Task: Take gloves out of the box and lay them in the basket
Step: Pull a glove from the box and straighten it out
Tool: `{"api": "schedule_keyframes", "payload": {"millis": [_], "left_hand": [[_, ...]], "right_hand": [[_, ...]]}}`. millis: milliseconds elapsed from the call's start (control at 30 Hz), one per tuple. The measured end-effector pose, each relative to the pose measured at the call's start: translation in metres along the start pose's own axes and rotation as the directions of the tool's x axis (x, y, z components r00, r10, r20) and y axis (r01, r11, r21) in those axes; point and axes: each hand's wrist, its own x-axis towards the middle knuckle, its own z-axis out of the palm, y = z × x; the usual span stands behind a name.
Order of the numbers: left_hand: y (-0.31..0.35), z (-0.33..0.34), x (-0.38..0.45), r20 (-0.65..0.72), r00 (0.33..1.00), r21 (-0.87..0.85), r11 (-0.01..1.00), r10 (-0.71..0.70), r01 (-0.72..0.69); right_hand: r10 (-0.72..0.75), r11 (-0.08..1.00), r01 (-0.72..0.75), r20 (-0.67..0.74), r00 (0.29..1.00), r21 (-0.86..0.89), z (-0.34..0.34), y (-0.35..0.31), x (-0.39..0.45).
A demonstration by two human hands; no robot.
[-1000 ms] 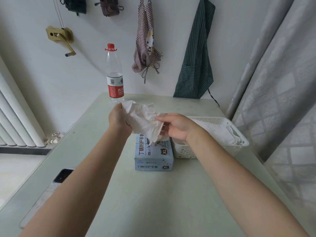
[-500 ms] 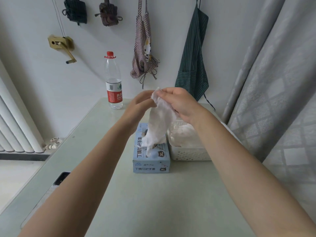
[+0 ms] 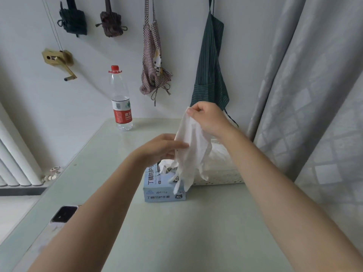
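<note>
A limp white glove hangs over the blue box, beside the apparently part-filled white basket.

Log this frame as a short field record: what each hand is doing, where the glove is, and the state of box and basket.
right hand: right hand pinches the cuff end of the thin white disposable glove, held up
left hand: left hand, fingers straight, touches the glove's side
glove: hangs, fingertips in front of the box
box: light blue cardboard glove box, more white gloves at its opening
basket: white perforated plastic basket, right of box, white gloves inside
table: pale green tabletop
</note>
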Motion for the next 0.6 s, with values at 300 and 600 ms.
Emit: {"api": "schedule_keyframes", "payload": {"millis": [300, 600], "left_hand": [[0.015, -0.017, 0.058, -0.405, 0.905, -0.069, 0.992, -0.128, 0.110], [-0.006, 0.071, 0.124, -0.307, 0.895, 0.717, 0.697, 0.325, -0.008]], "right_hand": [[0.344, 0.893, -0.315, -0.039, 0.938, 0.323, -0.017, 0.059, 0.021], [0.449, 0.876, -0.474, -0.212, 0.868, -0.084, -0.040, 0.195, 0.004]]}}
